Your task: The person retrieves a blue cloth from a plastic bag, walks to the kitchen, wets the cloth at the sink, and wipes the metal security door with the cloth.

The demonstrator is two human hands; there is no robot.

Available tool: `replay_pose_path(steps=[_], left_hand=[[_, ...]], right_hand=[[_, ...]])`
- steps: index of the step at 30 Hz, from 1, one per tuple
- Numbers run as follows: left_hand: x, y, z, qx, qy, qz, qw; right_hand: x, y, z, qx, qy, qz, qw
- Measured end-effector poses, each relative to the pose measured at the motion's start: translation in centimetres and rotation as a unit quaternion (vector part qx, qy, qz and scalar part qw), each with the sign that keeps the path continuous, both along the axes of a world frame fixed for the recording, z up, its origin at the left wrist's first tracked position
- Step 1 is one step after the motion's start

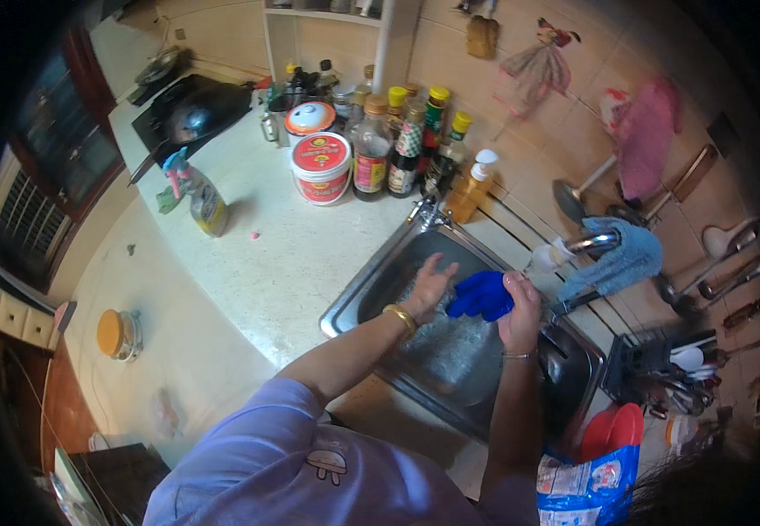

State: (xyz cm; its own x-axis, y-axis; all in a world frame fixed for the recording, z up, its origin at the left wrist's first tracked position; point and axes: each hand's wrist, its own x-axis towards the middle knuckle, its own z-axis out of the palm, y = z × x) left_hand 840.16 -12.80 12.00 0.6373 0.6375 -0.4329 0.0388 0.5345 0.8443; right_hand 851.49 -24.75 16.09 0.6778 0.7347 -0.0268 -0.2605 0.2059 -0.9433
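Note:
A blue cloth or glove (483, 295) hangs above the left basin of a stainless steel sink (354, 312), gripped at its right end by my right hand (522, 308). My left hand (430, 287) is just left of it, fingers spread and holding nothing, with a gold bracelet at the wrist. Beneath both hands, bubbling water (452, 355) shows in the basin. The faucet (593, 243), with a light blue towel (623, 256) draped over it, reaches in from the right behind my right hand.
Sauce bottles (370, 164), a red-lidded tub (321, 167) and an amber pump bottle (469, 194) line the counter behind the sink. A spray bottle (206, 204) stands left. Right are a cutlery rack (643, 368) and a blue packet (590, 486). Ladles (574, 197) hang on the wall.

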Motion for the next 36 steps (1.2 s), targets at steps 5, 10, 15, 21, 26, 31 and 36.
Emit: replay_pose_path(steps=[5,10,15,21,26,31,36], left_hand=[[0.8,-1.2,-0.1,-0.205,-0.177,-0.156,0.95],[0.0,-3.6,-2.0,-0.232,-0.184,-0.166,0.941],[-3.0,-5.5,0.3,-0.265,-0.133,-0.138,0.945],[-1.5,-4.5,0.8,-0.371,-0.168,-0.103,0.907],[-1.3,-2.3,-3.0,-0.253,-0.157,-0.123,0.947],[-3.0,-1.6,-2.3,-0.244,-0.144,-0.142,0.948],[-3.1,-3.1,-5.1,-0.295,-0.215,-0.237,0.901]], right_hand=[[-5.0,1.3,2.3,0.036,0.037,-0.003,0.999],[-4.6,0.6,1.3,0.027,-0.004,-0.091,0.995],[-5.6,0.0,-0.3,-0.059,-0.154,-0.15,0.975],[-6.0,-3.7,-2.1,-0.079,-0.511,0.012,0.856],[-2.9,-8.9,-3.3,-0.139,-0.282,-0.204,0.927],[5.4,-13.6,-8.9,-0.133,-0.082,-0.362,0.919],[12.0,-15.8,-11.3,-0.05,-0.103,-0.369,0.922]])
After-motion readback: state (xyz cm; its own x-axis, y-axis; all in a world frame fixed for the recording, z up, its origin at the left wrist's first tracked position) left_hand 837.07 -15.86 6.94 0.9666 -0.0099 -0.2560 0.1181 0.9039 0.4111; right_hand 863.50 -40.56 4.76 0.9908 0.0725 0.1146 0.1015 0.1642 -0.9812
